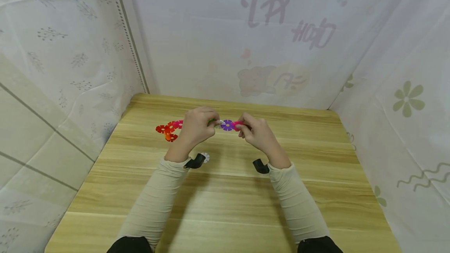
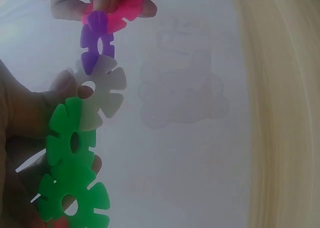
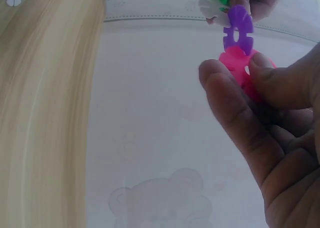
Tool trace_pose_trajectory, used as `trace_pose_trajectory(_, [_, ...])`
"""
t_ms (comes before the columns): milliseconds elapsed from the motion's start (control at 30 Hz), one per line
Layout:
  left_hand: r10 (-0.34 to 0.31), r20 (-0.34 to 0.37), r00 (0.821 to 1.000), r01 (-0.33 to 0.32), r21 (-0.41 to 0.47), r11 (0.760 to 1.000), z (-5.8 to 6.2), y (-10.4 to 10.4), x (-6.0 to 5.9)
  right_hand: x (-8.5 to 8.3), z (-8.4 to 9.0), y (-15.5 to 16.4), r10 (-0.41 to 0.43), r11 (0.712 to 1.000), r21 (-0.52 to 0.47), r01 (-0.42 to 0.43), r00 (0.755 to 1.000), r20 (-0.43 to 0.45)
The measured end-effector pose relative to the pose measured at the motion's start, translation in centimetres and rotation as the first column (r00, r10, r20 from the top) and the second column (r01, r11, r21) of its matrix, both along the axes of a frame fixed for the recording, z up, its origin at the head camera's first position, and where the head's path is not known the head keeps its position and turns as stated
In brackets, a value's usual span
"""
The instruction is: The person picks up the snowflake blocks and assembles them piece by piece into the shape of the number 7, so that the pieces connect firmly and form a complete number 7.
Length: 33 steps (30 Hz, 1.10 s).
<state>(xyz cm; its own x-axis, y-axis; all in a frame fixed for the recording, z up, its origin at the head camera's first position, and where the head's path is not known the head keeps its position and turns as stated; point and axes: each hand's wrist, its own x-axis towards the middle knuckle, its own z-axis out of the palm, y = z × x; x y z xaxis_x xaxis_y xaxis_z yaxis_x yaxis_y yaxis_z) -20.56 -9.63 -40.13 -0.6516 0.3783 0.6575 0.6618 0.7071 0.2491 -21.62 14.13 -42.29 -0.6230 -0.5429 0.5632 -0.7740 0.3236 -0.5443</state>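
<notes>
A chain of slotted plastic snowflake discs hangs between the two hands. My left hand [image 1: 197,127] grips it at the green discs [image 2: 75,140] and the white disc [image 2: 107,90]. My right hand [image 1: 259,132] pinches a pink disc [image 3: 235,63] between thumb and fingers at the chain's right end. The purple disc [image 1: 227,125] is slotted between the white and pink ones. Left of my left hand, the chain's other end bends round in red discs [image 1: 171,126], an orange disc [image 1: 167,135] and a pink one. Part of the chain is hidden behind the left hand.
A loose white disc [image 1: 206,158] lies on the wooden table [image 1: 225,206] near the left wrist. Black wrist-worn pieces [image 1: 261,166] jut inward from both sleeves. Printed white cloth [image 1: 197,42] hangs along the table's back and sides.
</notes>
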Motion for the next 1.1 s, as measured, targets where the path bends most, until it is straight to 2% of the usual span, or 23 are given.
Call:
trace_pose_trajectory(200, [0.005,-0.032,0.999,-0.004,0.027,1.0,-0.1,0.1,0.0,0.0,0.1,-0.1,0.002,1.0,0.001,-0.002,1.0,0.009])
trace_pose_trajectory(367, [0.006,-0.025,1.0,-0.005,0.032,0.999,-0.3,0.2,0.0,0.0,-0.5,-0.2,-0.01,0.999,-0.047,0.011,1.0,0.014])
trace_pose_trajectory(600, [0.012,-0.022,1.0,-0.011,0.024,1.0,-0.4,0.3,0.0,-0.2,-1.1,-0.3,-0.031,0.997,-0.065,0.031,1.0,0.003])
trace_pose_trajectory(1100, [0.023,0.056,0.998,-0.023,-0.005,1.0,0.0,0.0,0.0,-0.5,-1.4,-0.2,0.001,0.998,-0.071,0.001,1.0,0.019])
